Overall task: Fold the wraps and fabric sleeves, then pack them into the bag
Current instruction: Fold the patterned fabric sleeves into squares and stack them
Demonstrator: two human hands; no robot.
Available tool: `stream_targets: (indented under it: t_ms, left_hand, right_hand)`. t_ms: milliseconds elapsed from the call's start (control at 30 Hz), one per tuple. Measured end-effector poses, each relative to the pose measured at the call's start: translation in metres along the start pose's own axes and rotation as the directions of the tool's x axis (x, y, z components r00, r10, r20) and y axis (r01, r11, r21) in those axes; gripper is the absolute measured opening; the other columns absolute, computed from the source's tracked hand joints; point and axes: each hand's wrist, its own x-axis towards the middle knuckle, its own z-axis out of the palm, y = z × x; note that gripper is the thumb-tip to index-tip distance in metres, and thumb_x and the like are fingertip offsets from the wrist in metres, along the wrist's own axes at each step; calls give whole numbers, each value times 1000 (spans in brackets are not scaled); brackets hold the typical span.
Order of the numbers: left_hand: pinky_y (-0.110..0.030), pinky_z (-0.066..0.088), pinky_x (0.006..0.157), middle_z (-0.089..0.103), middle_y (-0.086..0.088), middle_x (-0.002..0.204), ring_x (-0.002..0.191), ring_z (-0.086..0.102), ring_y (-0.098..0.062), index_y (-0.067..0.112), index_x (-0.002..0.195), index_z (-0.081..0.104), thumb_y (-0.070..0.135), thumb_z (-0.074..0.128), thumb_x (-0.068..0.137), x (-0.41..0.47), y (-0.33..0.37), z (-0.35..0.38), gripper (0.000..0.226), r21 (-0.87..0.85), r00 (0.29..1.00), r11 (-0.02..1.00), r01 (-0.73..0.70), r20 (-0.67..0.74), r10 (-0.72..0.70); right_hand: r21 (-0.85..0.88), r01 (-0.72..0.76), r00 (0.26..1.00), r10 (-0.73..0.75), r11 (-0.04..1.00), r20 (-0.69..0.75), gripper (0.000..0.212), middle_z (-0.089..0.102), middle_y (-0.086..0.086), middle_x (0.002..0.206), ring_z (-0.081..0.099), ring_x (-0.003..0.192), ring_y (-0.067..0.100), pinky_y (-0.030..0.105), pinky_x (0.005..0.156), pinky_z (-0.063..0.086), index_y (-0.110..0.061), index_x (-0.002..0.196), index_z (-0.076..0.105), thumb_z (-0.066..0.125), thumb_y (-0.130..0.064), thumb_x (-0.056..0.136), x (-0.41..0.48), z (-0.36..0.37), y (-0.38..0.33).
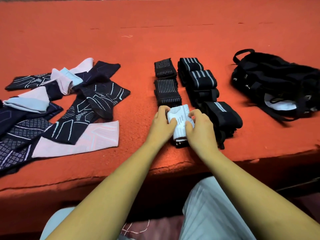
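Red fuzzy cloth covers the table [173, 32] in front of you. Your left hand [161, 124] and right hand [201, 129] both pinch a small white sleeve [180, 117]. It is folded into a fat little block at the near end of the rows of folded black wraps [167, 84]. It looks soft, light and springy, so it may pop open if you let go. Hold it by both sides and squeeze it flat. More sleeves [69, 104], thin and stretchy, dark blue and pink, lie in a messy pile on the left. The floppy black bag [273, 80] sits far right.
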Motion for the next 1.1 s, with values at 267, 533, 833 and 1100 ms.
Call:
stream_targets:
  t_ms: [267, 533, 833, 1100]
  left_hand:
    - [-33, 29, 113, 48, -14, 138, 128, 43, -29, 1, 129, 51, 39, 34, 87, -11, -14, 6, 59, 289, 977, 933, -213, 49, 208]
    - [-24, 29, 108, 47, -12, 131, 124, 44, -25, 2, 128, 49, 21, 57, 95, -6, -12, -15, 39, 235, 967, 948, -214, 190, 171]
    - [-18, 41, 80, 61, -3, 104, 95, 56, -12, 11, 105, 64, 8, 61, 91, -28, -40, -138, 15, 345, 970, 911, -225, -6, 241]
    - [-43, 46, 98, 62, 1, 116, 110, 58, -18, 16, 114, 65, 50, 47, 80, -78, -105, -230, 51, 560, 999, 828, -35, 23, 27]
  right_hand:
    - [40, 42, 996, -45, 998, 80, 42, 63, 14, 129, 58, 122, 26, 19, 105, 33, 0, 122, 65, 48, 0, 84, -1, 8, 12]
    - [-26, 62, 984, -57, 998, 170, 37, 64, 18, 127, 56, 122, 31, 26, 105, 32, 4, 120, 65, 51, 3, 87, 9, -11, -3]
    - [108, 318, 912, -335, 942, 235, 39, 65, 18, 117, 58, 113, 32, 36, 104, 39, -1, 114, 67, 66, -4, 75, 9, 27, -93]
    - [124, 495, 662, -465, 860, 588, 50, 61, 5, 129, 52, 122, 26, 41, 104, 40, -17, 124, 63, 74, -33, 77, -31, 109, -140]
